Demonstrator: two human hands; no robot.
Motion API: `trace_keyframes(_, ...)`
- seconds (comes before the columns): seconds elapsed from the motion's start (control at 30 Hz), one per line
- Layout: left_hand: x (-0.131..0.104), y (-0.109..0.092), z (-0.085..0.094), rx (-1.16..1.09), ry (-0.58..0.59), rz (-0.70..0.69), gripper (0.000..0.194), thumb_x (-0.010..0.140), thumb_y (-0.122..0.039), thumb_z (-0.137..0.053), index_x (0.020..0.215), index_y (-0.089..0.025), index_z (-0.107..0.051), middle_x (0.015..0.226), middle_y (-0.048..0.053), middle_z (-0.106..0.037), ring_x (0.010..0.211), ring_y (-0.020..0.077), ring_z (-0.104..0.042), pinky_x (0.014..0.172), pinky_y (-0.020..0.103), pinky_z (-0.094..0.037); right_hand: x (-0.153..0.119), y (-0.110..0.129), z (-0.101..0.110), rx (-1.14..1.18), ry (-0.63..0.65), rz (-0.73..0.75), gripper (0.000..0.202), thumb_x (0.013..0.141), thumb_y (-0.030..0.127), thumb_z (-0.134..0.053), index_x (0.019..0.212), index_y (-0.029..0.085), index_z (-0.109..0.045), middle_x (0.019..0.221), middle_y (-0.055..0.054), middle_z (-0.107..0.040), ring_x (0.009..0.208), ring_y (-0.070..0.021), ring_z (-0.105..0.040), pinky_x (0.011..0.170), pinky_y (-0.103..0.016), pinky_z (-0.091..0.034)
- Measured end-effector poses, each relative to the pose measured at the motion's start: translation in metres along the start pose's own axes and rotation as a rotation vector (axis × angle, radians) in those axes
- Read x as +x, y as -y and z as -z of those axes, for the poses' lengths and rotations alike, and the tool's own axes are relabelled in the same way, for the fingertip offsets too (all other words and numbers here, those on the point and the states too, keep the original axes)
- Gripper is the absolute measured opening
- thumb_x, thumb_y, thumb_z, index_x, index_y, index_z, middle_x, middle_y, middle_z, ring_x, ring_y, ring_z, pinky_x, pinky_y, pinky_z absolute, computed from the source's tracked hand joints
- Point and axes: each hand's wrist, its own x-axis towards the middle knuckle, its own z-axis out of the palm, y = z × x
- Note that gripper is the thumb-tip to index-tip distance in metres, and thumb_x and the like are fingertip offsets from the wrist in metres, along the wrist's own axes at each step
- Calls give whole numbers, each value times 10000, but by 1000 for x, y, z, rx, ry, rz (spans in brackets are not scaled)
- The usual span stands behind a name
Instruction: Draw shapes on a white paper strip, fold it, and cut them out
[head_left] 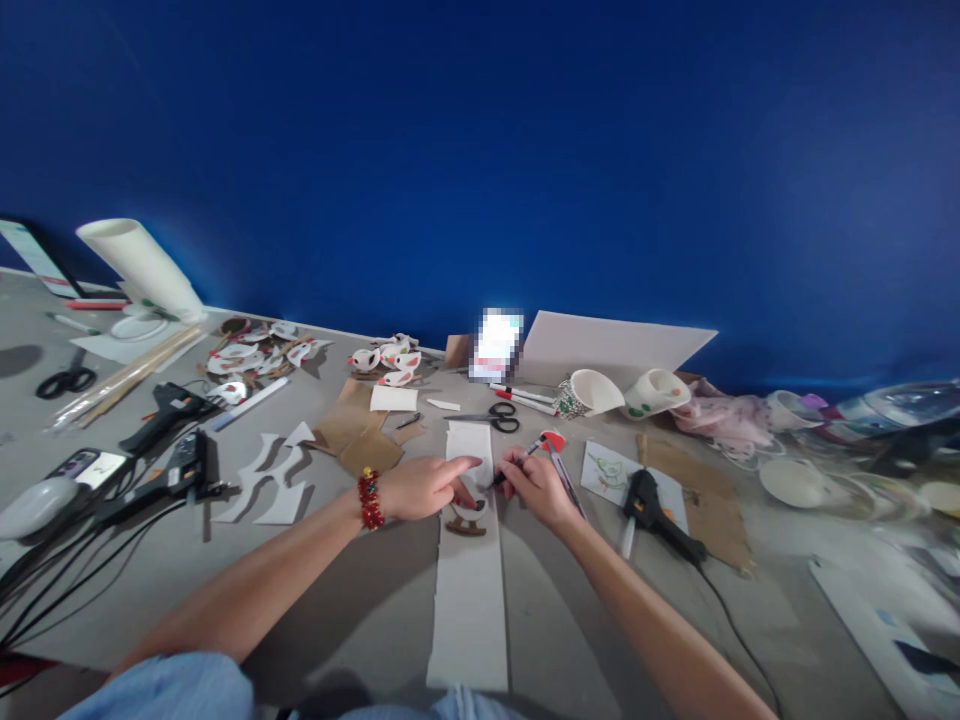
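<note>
A long white paper strip (469,620) runs along the grey table in front of me. On it lies a small white bird cutout (474,512) with a brown curved base. My left hand (426,488), with a red bead bracelet at its wrist, reaches over the strip; its index finger is stretched and the other visible fingertips rest at the cutout, partly hiding it. My right hand (534,484) is closed around a dark marker pen (535,446), its tip low beside the strip's right edge. Just beyond that hand are a red piece (553,440) and another pen (564,472).
Black scissors (504,417) lie beyond the strip. Several finished paper birds (397,360) and brown cardboard (349,425) are behind left. Glue guns (184,465) with cables lie left; another glue gun (660,520) lies right. A lit phone (496,345) leans against the blue wall.
</note>
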Motion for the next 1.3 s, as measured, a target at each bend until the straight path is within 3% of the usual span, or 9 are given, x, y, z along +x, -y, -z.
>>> trace_keyframes(0.13, 0, 0, 1, 4, -8, -1, 651, 829, -58, -382, 1456, -226, -340, 1097, -25, -741, 1090, 164, -649, 915, 250, -469, -7, -4, 0, 39, -86, 11, 385, 955, 394, -445, 643, 199, -558, 558, 14, -576, 550, -143, -588, 601, -248, -480)
trace_keyframes(0.27, 0, -1, 1, 12, 6, -16, 631, 821, -51, -386, 1423, -242, -394, 1090, -31, -742, 1079, 162, -652, 917, 251, -466, -24, 0, -3, 67, -222, 18, 278, 972, 409, -438, 943, 196, -615, 728, -31, -661, 694, -183, -656, 677, -288, -532)
trace_keyframes(0.33, -1, -3, 1, 36, 8, -36, 613, 827, -51, -387, 1411, -238, -411, 1115, -20, -735, 1086, 175, -650, 926, 266, -462, -33, 6, -5, 32, -183, 74, 268, 981, 379, -437, 1121, 214, -596, 940, -71, -701, 876, -205, -677, 791, -318, -536)
trace_keyframes(0.4, -2, -5, 0, 101, -11, -54, 593, 840, -60, -387, 1406, -234, -420, 1166, -7, -715, 1104, 198, -641, 954, 300, -444, -41, 14, -7, -48, -103, 169, 268, 986, 329, -435, 1180, 232, -592, 1066, -94, -691, 985, -219, -654, 851, -337, -520)
trace_keyframes(0.53, -4, -6, -7, 220, -68, -86, 581, 851, -75, -401, 1404, -251, -427, 1189, 2, -700, 1081, 218, -645, 996, 345, -410, -47, 21, -8, -159, -12, 345, 270, 976, 216, -424, 1177, 232, -604, 1083, -112, -689, 1003, -225, -631, 864, -355, -509)
trace_keyframes(0.7, -5, 4, -20, 281, -167, -143, 504, 867, -134, -481, 1362, -230, -491, 1188, 78, -661, 1097, 230, -604, 953, 336, -449, -45, 13, -9, -202, 13, 427, 333, 914, 149, -465, 1225, 219, -559, 1113, -118, -675, 1023, -238, -616, 879, -384, -507)
trace_keyframes(0.87, -5, 14, -29, 200, -207, -193, 459, 898, -149, -500, 1346, -248, -484, 1186, 55, -669, 1112, 221, -584, 1006, 362, -418, -45, 8, -12, -248, 6, 439, 353, 890, 131, -483, 1224, 214, -560, 1114, -120, -673, 1038, -251, -609, 894, -401, -499)
trace_keyframes(1.13, -5, 18, -28, 212, -214, -284, 373, 957, -210, -464, 1329, -219, -468, 1271, 89, -598, 1179, 215, -541, 1051, 353, -399, -42, 6, -14, -247, -11, 446, 307, 895, 131, -487, 1162, 223, -606, 1075, -97, -695, 997, -235, -625, 880, -385, -501)
trace_keyframes(1.3, -5, 21, -25, 223, -154, -311, 395, 969, -227, -449, 1363, -210, -417, 1323, 112, -550, 1229, 223, -503, 1081, 367, -380, -41, 6, -15, -248, -23, 434, 275, 891, 129, -502, 1122, 216, -624, 1043, -91, -707, 966, -227, -633, 865, -376, -504)
